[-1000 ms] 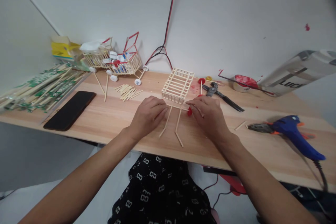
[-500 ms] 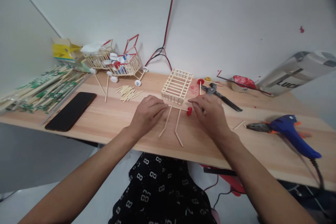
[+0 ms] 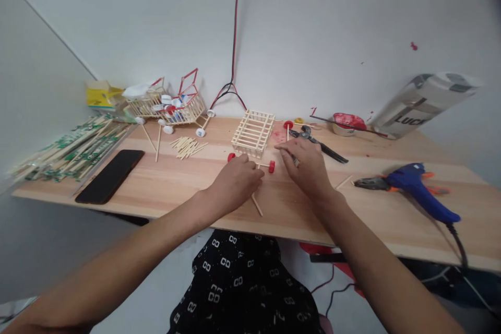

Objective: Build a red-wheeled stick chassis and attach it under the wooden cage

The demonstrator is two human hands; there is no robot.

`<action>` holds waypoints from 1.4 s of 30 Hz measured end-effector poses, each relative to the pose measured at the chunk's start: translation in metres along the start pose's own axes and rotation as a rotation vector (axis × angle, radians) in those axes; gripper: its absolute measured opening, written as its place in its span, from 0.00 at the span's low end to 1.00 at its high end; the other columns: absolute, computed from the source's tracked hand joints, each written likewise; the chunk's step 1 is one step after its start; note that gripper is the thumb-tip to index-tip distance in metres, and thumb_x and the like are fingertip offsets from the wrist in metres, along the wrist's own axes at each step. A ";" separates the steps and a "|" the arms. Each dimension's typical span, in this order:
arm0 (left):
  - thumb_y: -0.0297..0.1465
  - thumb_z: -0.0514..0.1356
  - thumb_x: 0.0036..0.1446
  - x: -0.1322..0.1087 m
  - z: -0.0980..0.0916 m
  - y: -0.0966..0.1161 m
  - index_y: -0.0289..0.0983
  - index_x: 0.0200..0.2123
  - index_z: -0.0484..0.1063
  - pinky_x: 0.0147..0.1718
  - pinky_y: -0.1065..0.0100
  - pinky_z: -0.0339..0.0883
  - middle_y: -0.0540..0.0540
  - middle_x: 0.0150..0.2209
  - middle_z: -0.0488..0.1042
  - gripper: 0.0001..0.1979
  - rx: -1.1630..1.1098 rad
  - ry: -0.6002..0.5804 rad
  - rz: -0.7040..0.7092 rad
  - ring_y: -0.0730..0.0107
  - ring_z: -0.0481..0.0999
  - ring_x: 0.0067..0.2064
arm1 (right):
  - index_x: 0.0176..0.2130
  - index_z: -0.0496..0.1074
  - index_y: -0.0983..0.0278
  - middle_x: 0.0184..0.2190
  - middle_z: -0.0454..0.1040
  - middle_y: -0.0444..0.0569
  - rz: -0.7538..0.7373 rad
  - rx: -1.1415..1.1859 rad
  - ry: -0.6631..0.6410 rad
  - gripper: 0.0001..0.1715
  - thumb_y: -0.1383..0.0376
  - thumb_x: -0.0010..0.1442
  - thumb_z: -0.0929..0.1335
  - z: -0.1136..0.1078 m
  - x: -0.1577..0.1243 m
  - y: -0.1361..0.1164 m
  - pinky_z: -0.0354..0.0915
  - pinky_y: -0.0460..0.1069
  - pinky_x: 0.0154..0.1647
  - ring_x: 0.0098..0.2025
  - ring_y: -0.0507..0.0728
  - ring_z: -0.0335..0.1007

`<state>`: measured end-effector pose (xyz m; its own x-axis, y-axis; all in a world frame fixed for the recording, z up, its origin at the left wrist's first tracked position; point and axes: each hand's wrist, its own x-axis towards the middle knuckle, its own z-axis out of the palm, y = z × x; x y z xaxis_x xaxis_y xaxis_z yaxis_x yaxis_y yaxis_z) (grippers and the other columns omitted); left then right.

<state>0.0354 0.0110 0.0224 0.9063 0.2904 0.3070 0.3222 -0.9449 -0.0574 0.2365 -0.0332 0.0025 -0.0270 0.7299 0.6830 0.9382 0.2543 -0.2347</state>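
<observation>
Fingers bent and together, my left hand grips the thin stick frame, covering most of it. A red bottle-cap wheel shows at the frame's right end, and another red cap at its left. My right hand hovers just right of the frame, thumb and fingers pinched; what they hold, if anything, is too small to make out. Directly beyond my left hand lies a slatted stick basket. A second axle with a red cap is behind my right hand, partly hidden.
Pliers lie beyond my right hand, and a blue glue gun rests at the right. To the left are short stick pieces, a phone and wrapped chopsticks. Finished stick carts stand by the wall.
My left hand has shifted from the frame's left end onto its middle, uncovering the left red cap and covering the bent sticks. My right hand keeps its pinch. The view has turned slightly.
</observation>
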 end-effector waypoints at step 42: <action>0.29 0.64 0.52 -0.066 -0.068 -0.024 0.35 0.49 0.70 0.27 0.71 0.65 0.52 0.25 0.70 0.19 -1.213 0.562 -0.698 0.75 0.69 0.26 | 0.45 0.75 0.61 0.42 0.78 0.52 0.065 -0.021 0.076 0.14 0.64 0.64 0.62 -0.060 -0.011 0.002 0.63 0.56 0.48 0.47 0.61 0.71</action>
<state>-0.0504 0.0044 0.0678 0.3609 0.8927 0.2699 -0.0377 -0.2752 0.9607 0.2597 -0.0787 0.0358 0.0593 0.6943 0.7172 0.9442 0.1943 -0.2661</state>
